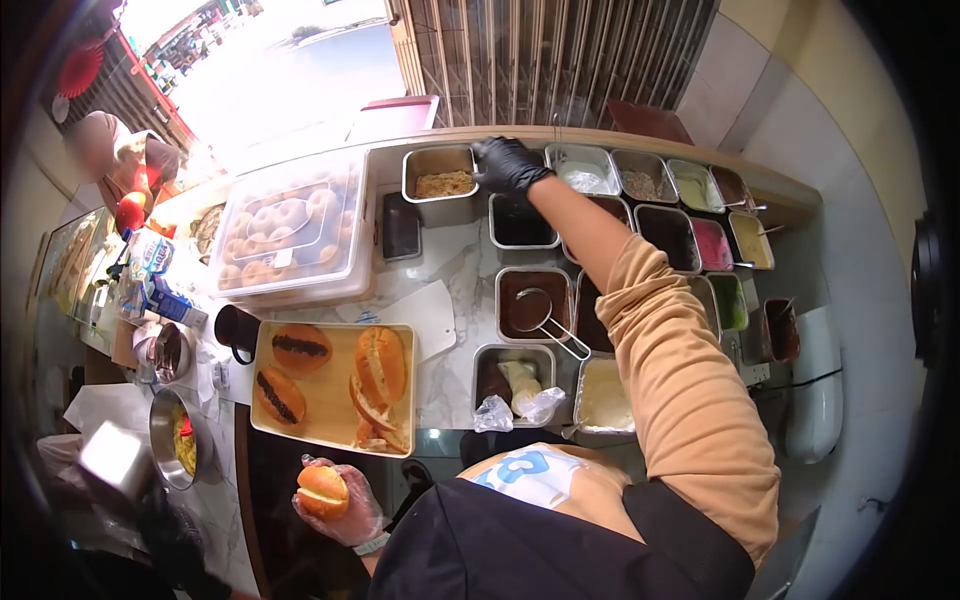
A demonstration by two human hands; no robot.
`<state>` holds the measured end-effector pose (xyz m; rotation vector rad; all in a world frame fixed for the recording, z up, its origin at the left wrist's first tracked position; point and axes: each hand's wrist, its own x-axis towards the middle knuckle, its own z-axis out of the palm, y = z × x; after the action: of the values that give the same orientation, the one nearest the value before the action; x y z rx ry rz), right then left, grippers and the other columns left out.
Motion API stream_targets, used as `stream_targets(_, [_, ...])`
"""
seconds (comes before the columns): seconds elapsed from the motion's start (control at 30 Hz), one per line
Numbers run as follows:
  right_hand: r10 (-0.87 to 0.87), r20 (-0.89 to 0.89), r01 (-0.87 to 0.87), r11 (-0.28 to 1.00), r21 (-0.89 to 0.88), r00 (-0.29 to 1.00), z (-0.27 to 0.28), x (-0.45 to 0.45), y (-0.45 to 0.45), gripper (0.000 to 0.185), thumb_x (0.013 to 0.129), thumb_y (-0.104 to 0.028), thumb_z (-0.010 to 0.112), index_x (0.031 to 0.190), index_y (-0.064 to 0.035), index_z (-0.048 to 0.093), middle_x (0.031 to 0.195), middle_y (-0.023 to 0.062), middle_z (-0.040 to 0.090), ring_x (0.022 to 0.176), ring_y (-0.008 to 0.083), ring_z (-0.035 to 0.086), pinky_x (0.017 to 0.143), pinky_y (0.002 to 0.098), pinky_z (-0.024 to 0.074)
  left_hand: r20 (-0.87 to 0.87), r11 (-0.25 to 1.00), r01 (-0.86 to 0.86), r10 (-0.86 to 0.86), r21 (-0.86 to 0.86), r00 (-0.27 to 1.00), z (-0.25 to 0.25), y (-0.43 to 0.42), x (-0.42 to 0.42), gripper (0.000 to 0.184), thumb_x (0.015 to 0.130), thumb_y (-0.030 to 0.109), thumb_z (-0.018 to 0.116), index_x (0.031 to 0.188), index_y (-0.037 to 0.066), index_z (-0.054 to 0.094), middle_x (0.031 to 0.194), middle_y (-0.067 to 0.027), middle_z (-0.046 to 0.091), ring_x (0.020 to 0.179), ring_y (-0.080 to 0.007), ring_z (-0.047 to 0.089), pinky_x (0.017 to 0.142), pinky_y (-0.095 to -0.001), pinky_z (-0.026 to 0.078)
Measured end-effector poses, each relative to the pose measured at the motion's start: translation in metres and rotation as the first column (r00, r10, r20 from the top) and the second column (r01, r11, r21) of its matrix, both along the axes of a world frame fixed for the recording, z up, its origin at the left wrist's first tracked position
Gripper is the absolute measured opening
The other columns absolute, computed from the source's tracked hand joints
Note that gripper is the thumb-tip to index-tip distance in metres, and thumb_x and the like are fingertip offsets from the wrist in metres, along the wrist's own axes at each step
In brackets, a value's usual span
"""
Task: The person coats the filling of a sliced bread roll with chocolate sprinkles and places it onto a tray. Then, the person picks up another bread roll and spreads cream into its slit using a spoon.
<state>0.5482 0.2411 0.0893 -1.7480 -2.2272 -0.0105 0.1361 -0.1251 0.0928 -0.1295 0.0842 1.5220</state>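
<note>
In a clear plastic glove, my left hand [352, 505] holds a small split bun [322, 492] with a pale filling, just below the tray's near edge. My right hand [508, 166], black-gloved, reaches across the counter. Its fingers are curled at the right rim of a metal tub [440, 158] of light brown crumbs [445, 184]. On the cream tray [330, 345] lie two buns with a dark filling [280, 397] and several other split buns [380, 362], partly overlapping at the right.
Several metal tubs of toppings stand in rows at right; a small strainer [535, 310] rests on a brown one [512, 285]. A clear box of doughnuts [290, 225] stands back left. Further left are a dark mug [237, 328], a steel bowl [180, 440] and another person [125, 155].
</note>
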Motion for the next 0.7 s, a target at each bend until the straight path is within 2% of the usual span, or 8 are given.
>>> stream_targets(0.03, [0.065, -0.014, -0.063, 0.991, 0.116, 0.998, -0.003, -0.021, 0.006, 0.034, 0.072, -0.028, 0.066, 0.096, -0.0051, 0.064, 0.098, 0.0197, 0.064, 0.094, 0.0337, 0.063, 0.084, 0.0431, 0.0499, 0.084, 0.999, -0.041, 0.043, -0.025, 0.996, -0.018, -0.013, 0.006, 0.055, 0.078, 0.022, 0.068, 0.127, 0.005, 0.048, 0.117, -0.0091, 0.056, 0.109, -0.0251, 0.052, 0.097, -0.0423, 0.043])
stream_targets(0.1, [0.201, 0.078, -0.21, 0.968, 0.136, 0.976, -0.02, -0.064, 0.023, 0.041, 0.074, -0.032, 0.064, 0.105, -0.0068, 0.061, 0.114, 0.017, 0.058, 0.108, 0.0335, 0.056, 0.095, 0.0467, 0.0425, 0.156, 0.989, -0.134, 0.141, -0.056, 0.978, -0.041, -0.018, 0.003, 0.067, 0.073, 0.03, 0.076, 0.128, 0.006, 0.047, 0.115, -0.0094, 0.055, 0.112, -0.0266, 0.048, 0.101, -0.0453, 0.04])
stream_targets(0.2, [0.226, 0.342, -0.273, 0.957, 0.097, 0.912, -0.055, -0.117, 0.043, 0.047, 0.083, -0.039, 0.054, 0.12, -0.0106, 0.057, 0.131, 0.0131, 0.049, 0.131, 0.0298, 0.037, 0.108, 0.0521, 0.0254, -0.013, 0.969, -0.238, 0.238, -0.068, 0.971, -0.067, -0.015, -0.015, 0.056, 0.085, 0.035, 0.062, 0.131, 0.007, 0.045, 0.118, -0.007, 0.055, 0.103, -0.0234, 0.053, 0.096, -0.0446, 0.041])
stream_targets(0.4, [0.075, 0.556, -0.019, 0.994, -0.107, 0.828, -0.076, -0.135, 0.08, 0.038, 0.092, -0.021, 0.036, 0.121, -0.0085, 0.058, 0.131, 0.0132, 0.052, 0.134, 0.0325, 0.036, 0.113, 0.0507, 0.0187, -0.088, 0.955, -0.288, 0.281, -0.079, 0.956, -0.061, -0.031, -0.019, 0.053, 0.086, 0.036, 0.062, 0.13, 0.009, 0.048, 0.117, -0.0069, 0.054, 0.104, -0.0243, 0.05, 0.097, -0.043, 0.039])
stream_targets(0.47, [0.082, 0.554, -0.076, 0.997, -0.034, 0.828, -0.084, -0.12, 0.078, 0.039, 0.092, -0.024, 0.037, 0.12, -0.0076, 0.058, 0.13, 0.0138, 0.053, 0.135, 0.032, 0.036, 0.113, 0.0505, 0.0184, -0.05, 0.951, -0.294, 0.291, -0.094, 0.956, -0.06, -0.036, -0.021, 0.053, 0.086, 0.036, 0.062, 0.13, 0.009, 0.048, 0.118, -0.0074, 0.054, 0.105, -0.0244, 0.05, 0.097, -0.043, 0.039])
stream_targets(0.5, [0.177, 0.551, -0.135, 0.984, -0.117, 0.816, -0.071, -0.111, 0.07, 0.047, 0.093, -0.033, 0.04, 0.131, -0.0079, 0.049, 0.139, 0.0142, 0.045, 0.138, 0.0318, 0.03, 0.114, 0.0528, 0.0151, -0.028, 0.952, -0.291, 0.29, -0.096, 0.957, -0.06, -0.034, -0.021, 0.053, 0.086, 0.037, 0.061, 0.13, 0.009, 0.048, 0.118, -0.0077, 0.054, 0.105, -0.0245, 0.05, 0.097, -0.043, 0.038])
stream_targets(0.63, [0.211, 0.2, -0.189, 0.974, -0.123, 0.957, -0.025, -0.094, 0.035, 0.071, 0.09, -0.049, 0.05, 0.146, -0.0116, 0.028, 0.152, 0.0125, 0.027, 0.142, 0.0294, 0.022, 0.114, 0.0558, 0.0097, -0.095, 0.973, -0.22, 0.213, -0.067, 0.972, -0.061, -0.025, -0.025, 0.055, 0.087, 0.037, 0.061, 0.132, 0.01, 0.046, 0.119, -0.0083, 0.053, 0.105, -0.0233, 0.05, 0.097, -0.043, 0.038])
stream_targets(0.7, [0.263, 0.128, -0.265, 0.964, 0.006, 0.956, 0.011, -0.083, 0.009, 0.065, 0.09, -0.046, 0.052, 0.142, -0.01, 0.036, 0.147, 0.0134, 0.034, 0.139, 0.0302, 0.027, 0.113, 0.0535, 0.0158, -0.129, 0.981, -0.185, 0.176, -0.062, 0.976, -0.052, -0.01, -0.019, 0.057, 0.087, 0.037, 0.06, 0.134, 0.011, 0.043, 0.119, -0.0087, 0.053, 0.105, -0.0229, 0.051, 0.097, -0.0428, 0.038])
